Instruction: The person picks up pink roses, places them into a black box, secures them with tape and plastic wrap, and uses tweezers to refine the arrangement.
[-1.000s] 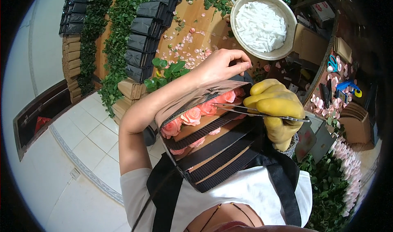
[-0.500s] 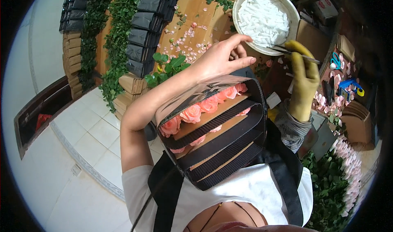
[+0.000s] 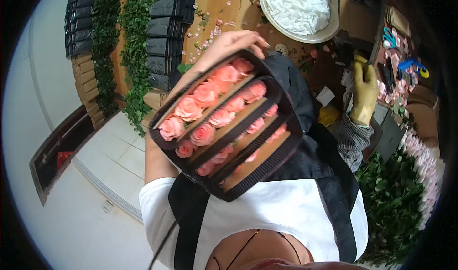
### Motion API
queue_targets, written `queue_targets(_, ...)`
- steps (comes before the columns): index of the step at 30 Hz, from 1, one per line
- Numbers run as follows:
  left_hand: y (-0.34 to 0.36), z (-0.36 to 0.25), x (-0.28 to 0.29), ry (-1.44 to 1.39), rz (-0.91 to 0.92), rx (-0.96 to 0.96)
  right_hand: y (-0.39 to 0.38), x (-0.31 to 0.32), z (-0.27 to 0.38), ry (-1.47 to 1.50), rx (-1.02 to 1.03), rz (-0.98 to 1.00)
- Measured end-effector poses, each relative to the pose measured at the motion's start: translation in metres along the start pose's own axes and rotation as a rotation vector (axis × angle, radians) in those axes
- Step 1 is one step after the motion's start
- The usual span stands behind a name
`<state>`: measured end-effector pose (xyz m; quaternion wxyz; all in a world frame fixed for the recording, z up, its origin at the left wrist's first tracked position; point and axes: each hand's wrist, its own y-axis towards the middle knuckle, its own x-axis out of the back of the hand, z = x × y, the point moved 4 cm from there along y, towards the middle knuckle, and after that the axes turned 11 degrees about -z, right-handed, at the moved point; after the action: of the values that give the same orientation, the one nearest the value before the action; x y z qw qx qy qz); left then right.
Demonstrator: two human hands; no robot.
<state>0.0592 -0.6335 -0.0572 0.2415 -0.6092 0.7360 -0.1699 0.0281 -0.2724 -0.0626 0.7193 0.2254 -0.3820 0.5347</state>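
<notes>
A dark-wrapped bundle of pink roses [image 3: 206, 94] lies tilted in front of my chest, its open top facing up. Corrugated dark strips and brown card part the blooms into rows. My left forearm runs behind the bundle. My bare left hand [image 3: 234, 43] bends over its far edge with curled fingers, the thumb and palm partly hidden. Away to the right, my right hand [image 3: 365, 89] wears a yellow glove, its fingers bent closed beside the cluttered table edge. Whatever is between those fingers is hidden.
A round bowl of white strips [image 3: 298, 10] stands at the far side. Rows of dark-wrapped bundles [image 3: 162, 46] and green leaves fill the far left. Teal-handled scissors [image 3: 390, 37], a blue tool [image 3: 414, 67] and petals lie at right. Leafy pink-tipped stems [image 3: 389, 189] stand lower right.
The rose bundle has tilted and shifted left, showing more blooms. My left hand has drawn back from the bowl. My right hand has moved right, and the slim dark tool it held no longer shows.
</notes>
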Motion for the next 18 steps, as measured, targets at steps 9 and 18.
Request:
queue_targets(9, 0.01, -0.008, 0.023, -0.157, -0.07, 0.06, -0.106, 0.062, -0.143, -0.954, -0.538, 0.322)
queue_targets(18, 0.025, -0.02, 0.014, -0.109, 0.01, 0.061, -0.153, 0.056, -0.191, -0.965, -0.631, -0.01)
